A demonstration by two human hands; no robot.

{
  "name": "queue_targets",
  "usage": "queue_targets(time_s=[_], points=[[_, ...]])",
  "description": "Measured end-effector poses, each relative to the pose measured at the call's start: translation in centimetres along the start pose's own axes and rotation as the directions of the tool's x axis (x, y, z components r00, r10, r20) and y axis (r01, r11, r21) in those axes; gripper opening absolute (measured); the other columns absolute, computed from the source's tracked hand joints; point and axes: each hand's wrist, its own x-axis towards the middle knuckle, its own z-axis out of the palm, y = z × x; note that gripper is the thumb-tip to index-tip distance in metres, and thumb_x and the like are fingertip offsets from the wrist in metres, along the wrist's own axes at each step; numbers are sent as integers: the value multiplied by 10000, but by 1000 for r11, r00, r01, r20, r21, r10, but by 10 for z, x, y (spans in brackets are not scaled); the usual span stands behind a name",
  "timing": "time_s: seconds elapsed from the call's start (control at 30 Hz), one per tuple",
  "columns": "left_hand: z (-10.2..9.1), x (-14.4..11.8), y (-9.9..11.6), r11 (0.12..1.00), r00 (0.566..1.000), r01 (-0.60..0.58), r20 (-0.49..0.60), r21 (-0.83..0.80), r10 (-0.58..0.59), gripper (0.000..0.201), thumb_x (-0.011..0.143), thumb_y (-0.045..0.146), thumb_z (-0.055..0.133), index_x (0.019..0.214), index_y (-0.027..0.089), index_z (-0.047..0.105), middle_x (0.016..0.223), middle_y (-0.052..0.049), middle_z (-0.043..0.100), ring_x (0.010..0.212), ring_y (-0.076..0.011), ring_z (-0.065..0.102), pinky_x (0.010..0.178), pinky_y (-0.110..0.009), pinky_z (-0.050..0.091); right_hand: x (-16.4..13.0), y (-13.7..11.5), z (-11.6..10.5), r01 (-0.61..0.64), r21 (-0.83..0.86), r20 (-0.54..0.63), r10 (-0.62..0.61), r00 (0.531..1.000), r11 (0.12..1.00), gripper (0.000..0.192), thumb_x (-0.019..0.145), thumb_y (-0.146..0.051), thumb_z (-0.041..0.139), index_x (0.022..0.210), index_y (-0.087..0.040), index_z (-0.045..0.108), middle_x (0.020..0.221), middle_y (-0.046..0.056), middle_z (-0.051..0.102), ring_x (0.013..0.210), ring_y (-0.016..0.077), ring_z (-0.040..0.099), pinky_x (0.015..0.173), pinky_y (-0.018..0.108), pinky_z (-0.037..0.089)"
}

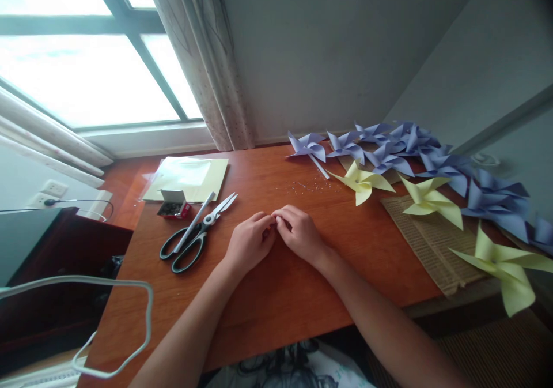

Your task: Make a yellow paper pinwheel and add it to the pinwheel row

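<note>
A: Reddish-brown wood, that tabletop [276, 296]. What's on the left of it?

B: At the far left, a pale yellow sheet of paper [190, 177] under a clear plastic bag. Just near of it, a small open box [173, 208] of dark bits, too small to make out. Then black-handled scissors [196, 235], blades shut, with a silvery pen [194, 222] lying across them.

A: And the hands?

B: In the middle, resting on the wood. The left hand [248, 244] and the right hand [302, 235] meet fingertip to fingertip, fingers curled in. They seem to pinch something tiny between them, but I cannot tell what it is, or whether the grip is closed on it.

A: Anything close by?

B: Just beyond the fingertips, a scatter of tiny glinting beads [309, 187] lies on the wood.

A: And to the right?

B: Paper pinwheels. A lilac pinwheel [309, 146] on a white stick lies far centre, more lilac ones [436, 157] run along the far right edge, and yellow pinwheels [363, 181] lie nearer, some on a woven mat [432, 244].
</note>
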Motion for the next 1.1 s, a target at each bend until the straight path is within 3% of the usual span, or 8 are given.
queue_targets(time_s=[0.07, 0.2, 0.3, 0.43, 0.53, 0.77, 0.97, 1.1], points=[[-13, 5, -9, 998, 999, 8, -32, 59, -6, 197, 947, 236, 503, 970, 226, 699, 969, -48, 715, 838, -198, 659, 699, -289, 446, -1, 1, 1, -3, -5, 5, 3, 1000, 1000, 210, 945, -129, 517, 1007, -198, 704, 970, 71, 727, 910, 207, 682, 845, 308, 513], [-51, 13, -31, 908, 934, 248, -332, 339, -131, 245, 985, 318, 477, 1048, 240, 700, 1108, -43, 737, 961, -242, 684, 734, -323, 444, -2, 3, 3, -2, -11, 15, 2, 1000, 1000, 194, 929, -125, 542, 987, -209, 707, 929, 56, 729, 873, 199, 686, 817, 303, 513], [-73, 10, -45, 819, 902, 373, -376, 436, -211, 300, 980, 374, 480, 1152, 227, 677, 1248, -68, 699, 1009, -271, 682, 728, -341, 443, -3, 3, 4, -1, -12, 12, 1, 1000, 1000, 201, 925, -126, 547, 1020, -213, 702, 946, 56, 731, 869, 197, 687, 812, 303, 518], [-78, -4, -60, 771, 893, 446, -278, 455, -353, 366, 979, 426, 460, 1223, 236, 655, 1249, -79, 706, 944, -274, 697, 642, -332, 417, -3, 2, 3, -5, -10, 3, 5, 1000, 1000, 226, 930, -127, 543, 1074, -221, 690, 982, 58, 735, 883, 195, 688, 817, 301, 525], [-75, -12, -65, 768, 892, 451, -214, 454, -398, 334, 976, 410, 464, 1181, 252, 676, 1179, -68, 737, 870, -263, 700, 606, -318, 381, -3, 2, 3, -5, -9, 4, 5, 1000, 1000, 223, 932, -131, 542, 1078, -213, 690, 982, 61, 733, 879, 194, 686, 814, 299, 524], [-75, -17, -52, 816, 886, 454, -281, 358, -369, 247, 941, 341, 532, 1091, 270, 715, 1037, -26, 765, 813, -229, 701, 622, -306, 393, -4, 2, 3, 4, -20, 14, -4, 1000, 1000, 209, 931, -127, 540, 1046, -196, 700, 956, 64, 726, 846, 194, 676, 791, 302, 516], [-69, -22, -44, 872, 922, 386, -168, 300, -350, 265, 921, 324, 553, 1136, 268, 699, 1107, -22, 758, 859, -225, 715, 693, -304, 443, -4, 4, 4, 9, -33, 24, -9, 1000, 999, 200, 928, -130, 549, 1027, -217, 699, 948, 55, 726, 868, 194, 680, 803, 299, 517], [-63, -23, -45, 880, 938, 339, -189, 332, -290, 260, 944, 360, 536, 1116, 265, 707, 1149, -29, 746, 943, -248, 710, 701, -309, 445, -4, 4, 3, 9, -39, 28, -8, 1000, 999, 197, 930, -134, 546, 1026, -210, 701, 953, 62, 727, 873, 201, 681, 805, 306, 517]])
